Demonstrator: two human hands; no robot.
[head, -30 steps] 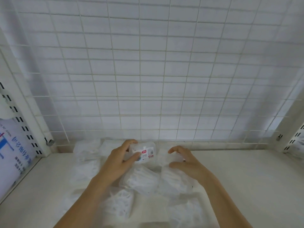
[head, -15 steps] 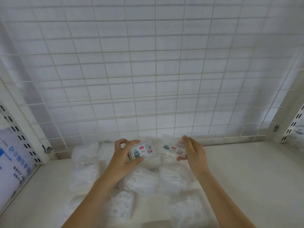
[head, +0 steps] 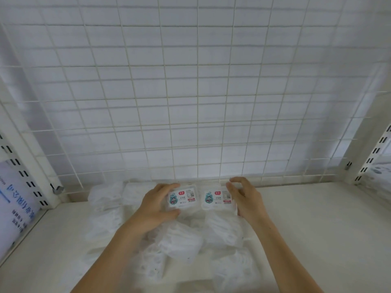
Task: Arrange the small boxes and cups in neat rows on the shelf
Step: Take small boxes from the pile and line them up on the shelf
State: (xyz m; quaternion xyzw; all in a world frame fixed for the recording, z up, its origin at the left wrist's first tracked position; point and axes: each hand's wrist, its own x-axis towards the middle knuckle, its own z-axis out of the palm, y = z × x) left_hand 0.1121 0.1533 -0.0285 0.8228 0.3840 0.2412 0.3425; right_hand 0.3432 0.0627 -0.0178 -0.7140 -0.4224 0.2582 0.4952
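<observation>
At far left, a blue-printed white package (head: 14, 208) leans beside the slotted upright (head: 23, 166) of the shelf (head: 317, 229). Translucent white boxes (head: 105, 197) lie in a loose cluster on the shelf surface, from the back edge toward the camera; their exact count cannot be told.

The left hand (head: 156, 206) grips the left labelled box (head: 183, 197) — fingers over its far edge, thumb under its near edge. This box sits at the back of the cluster, close to the wire grid panel (head: 196, 102).

Just beside it, with a narrow gap between, lies the right labelled box (head: 218, 199), label up. The right hand (head: 245, 199) is curled at this box's right end — fingertips at the far corner. Whether it actually pinches the box cannot be told.

The two hands are apart, one at each box.
</observation>
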